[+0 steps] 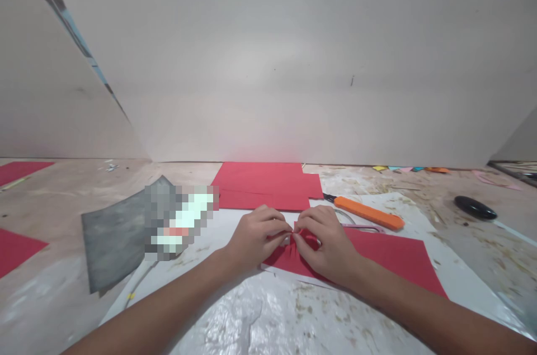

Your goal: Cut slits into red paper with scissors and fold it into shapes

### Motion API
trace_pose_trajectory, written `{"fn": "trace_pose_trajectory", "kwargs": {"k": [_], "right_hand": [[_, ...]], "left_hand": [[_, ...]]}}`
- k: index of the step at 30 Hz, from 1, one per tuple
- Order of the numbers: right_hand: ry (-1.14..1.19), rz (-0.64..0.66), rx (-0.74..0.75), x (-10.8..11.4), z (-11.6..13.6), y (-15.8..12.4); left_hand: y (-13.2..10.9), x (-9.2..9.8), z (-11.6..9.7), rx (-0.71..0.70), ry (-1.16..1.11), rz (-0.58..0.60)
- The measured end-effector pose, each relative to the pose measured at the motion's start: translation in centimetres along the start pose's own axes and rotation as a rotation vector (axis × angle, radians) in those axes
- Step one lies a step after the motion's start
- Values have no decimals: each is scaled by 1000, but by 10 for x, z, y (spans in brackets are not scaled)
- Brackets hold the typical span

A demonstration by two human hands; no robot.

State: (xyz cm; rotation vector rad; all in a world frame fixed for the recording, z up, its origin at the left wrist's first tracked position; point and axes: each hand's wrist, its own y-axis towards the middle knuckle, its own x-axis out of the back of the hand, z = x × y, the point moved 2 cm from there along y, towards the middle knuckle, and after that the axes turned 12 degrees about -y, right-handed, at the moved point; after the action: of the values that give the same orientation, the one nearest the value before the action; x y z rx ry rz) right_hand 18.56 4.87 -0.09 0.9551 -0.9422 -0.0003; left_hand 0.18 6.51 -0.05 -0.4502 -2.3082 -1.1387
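Observation:
My left hand (255, 235) and my right hand (325, 240) meet at the middle of the table, fingers pinched together on a small crumpled piece of red paper (293, 251). That piece lies at the near-left edge of a larger red sheet (390, 257) that stretches to the right under my right wrist. Both hands are closed in a pinch, fingertips almost touching. A stack of red paper sheets (266, 184) lies just beyond my hands. An orange utility knife (369, 213) rests to the right of the stack, and thin scissors handles (361, 226) show beside it.
White boards stand upright behind the table. A grey sheet (113, 237) and a pixelated object (180, 221) lie to the left. More red paper (17, 249) sits at the far left. A black oval object (475, 207) and small coloured scraps (409, 169) lie at the right.

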Motion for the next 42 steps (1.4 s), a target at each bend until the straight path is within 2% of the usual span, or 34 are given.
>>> {"fn": "trace_pose_trajectory", "kwargs": {"k": [14,23,30,42], "right_hand": [[-45,7,5,-2,-1,0],[-24,13,-2,-2,0,1],[-23,3,0,0,0,1],[-44,64,7,-3,-3,0]], "left_hand": [[-2,-2,3,42,33,65],[-1,-3,-1,81,-35,0],[0,-5,-1,121,-66,7],[3,-4,0,134,-82,-13]]}}
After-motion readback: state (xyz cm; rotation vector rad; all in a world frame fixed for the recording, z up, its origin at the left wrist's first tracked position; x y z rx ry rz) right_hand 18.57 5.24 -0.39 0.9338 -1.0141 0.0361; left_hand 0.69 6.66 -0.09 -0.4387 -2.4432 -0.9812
